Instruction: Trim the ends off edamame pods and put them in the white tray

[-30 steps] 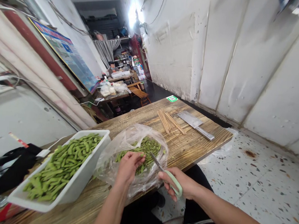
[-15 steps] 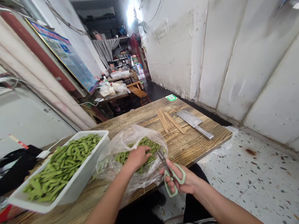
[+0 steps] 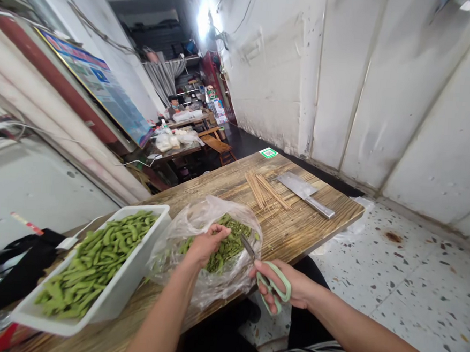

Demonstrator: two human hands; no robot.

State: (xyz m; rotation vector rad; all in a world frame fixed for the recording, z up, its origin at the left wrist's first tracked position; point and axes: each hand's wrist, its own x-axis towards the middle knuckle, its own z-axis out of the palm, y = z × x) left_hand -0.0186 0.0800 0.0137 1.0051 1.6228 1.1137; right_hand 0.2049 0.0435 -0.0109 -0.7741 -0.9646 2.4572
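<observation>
Head view: scissors with pale green handles are gripped in the right hand, blades directed over an open plastic bag. Above the bag, the fingers of the left hand are drawn together; whether anything is pinched there cannot be made out. Green pods and clippings are held in the bag, partly covered by that hand and clouded by the film. To its left, a white tub is heaped with pods. Thin sticks and a cleaver are laid farther along the worktop. A green-bordered code label is seen near its far corner; the wall poster's lettering is too blurred to be read. A red object is cut off by the lower edge.
</observation>
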